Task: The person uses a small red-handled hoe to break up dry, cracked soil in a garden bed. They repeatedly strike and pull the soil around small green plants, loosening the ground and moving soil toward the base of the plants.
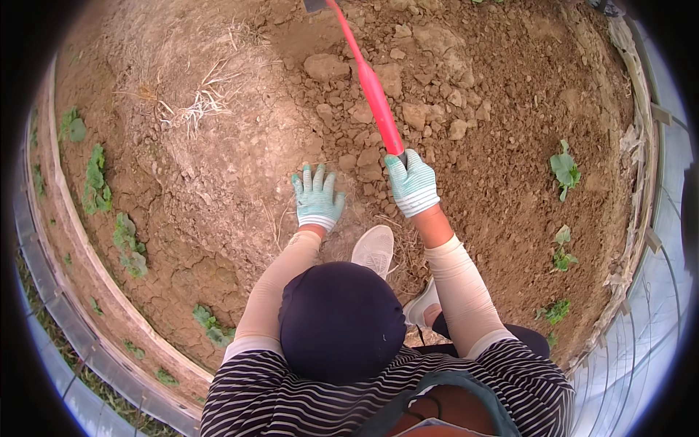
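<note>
My right hand (pixel 412 183), in a green and white striped knit glove, is closed round the lower end of a long-handled tool with a red handle (pixel 377 101). The handle runs up and away over clods of soil to a dark head (pixel 315 5), cut off by the picture's top edge. My left hand (pixel 318 196), in a matching glove, is spread with its palm down over the pale dry soil, fingers apart and holding nothing. Whether it presses on the ground cannot be told. A light shoe (pixel 374 248) stands between the two hands, and dark-clad knee (pixel 342 322) is below the left one.
Broken clods (pixel 325 67) lie under and beside the handle. Dry straw (pixel 203 106) lies at the upper left. Green leafy plants (pixel 565 169) grow along the right, and more plants (pixel 96 180) grow on the left. Plastic sheeting (pixel 669 240) with ribs curves along the right rim.
</note>
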{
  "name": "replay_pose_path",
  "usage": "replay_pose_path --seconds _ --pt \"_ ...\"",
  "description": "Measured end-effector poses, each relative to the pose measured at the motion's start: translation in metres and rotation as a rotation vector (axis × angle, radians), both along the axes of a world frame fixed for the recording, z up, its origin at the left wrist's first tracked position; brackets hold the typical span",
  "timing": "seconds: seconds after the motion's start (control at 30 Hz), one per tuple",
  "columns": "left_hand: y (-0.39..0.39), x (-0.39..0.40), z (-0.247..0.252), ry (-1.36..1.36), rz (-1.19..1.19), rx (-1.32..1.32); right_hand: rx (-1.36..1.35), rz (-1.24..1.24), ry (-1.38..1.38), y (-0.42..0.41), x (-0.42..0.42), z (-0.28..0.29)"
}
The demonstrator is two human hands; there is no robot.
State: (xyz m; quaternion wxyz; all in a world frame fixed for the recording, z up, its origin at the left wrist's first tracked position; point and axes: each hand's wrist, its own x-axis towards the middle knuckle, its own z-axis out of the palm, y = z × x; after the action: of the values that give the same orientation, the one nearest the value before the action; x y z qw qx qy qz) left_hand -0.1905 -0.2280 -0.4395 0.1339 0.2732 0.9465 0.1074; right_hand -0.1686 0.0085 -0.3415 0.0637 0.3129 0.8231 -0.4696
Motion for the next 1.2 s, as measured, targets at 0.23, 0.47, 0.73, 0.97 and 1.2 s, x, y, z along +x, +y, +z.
replay_pose_path --seconds 0.23,0.47,0.73,0.97,1.2 --pt "0.003 -0.005 -0.001 0.013 -0.027 0.004 -0.052 0.083 -0.458 -0.020 -0.034 -0.064" --pt "0.005 -0.004 0.004 -0.035 0.004 -0.029 -0.136 0.080 -0.039 -0.011 -0.054 0.019" --pt "0.003 -0.005 0.001 -0.014 -0.025 -0.014 -0.597 -0.400 -0.316 -0.011 0.001 -0.090" --pt "0.001 -0.003 0.000 -0.002 -0.001 0.018 -0.687 -0.453 0.090 0.004 -0.024 0.003" --pt "0.003 -0.004 0.002 -0.013 -0.016 0.018 -0.645 -0.543 -0.323 -0.007 0.058 -0.078"
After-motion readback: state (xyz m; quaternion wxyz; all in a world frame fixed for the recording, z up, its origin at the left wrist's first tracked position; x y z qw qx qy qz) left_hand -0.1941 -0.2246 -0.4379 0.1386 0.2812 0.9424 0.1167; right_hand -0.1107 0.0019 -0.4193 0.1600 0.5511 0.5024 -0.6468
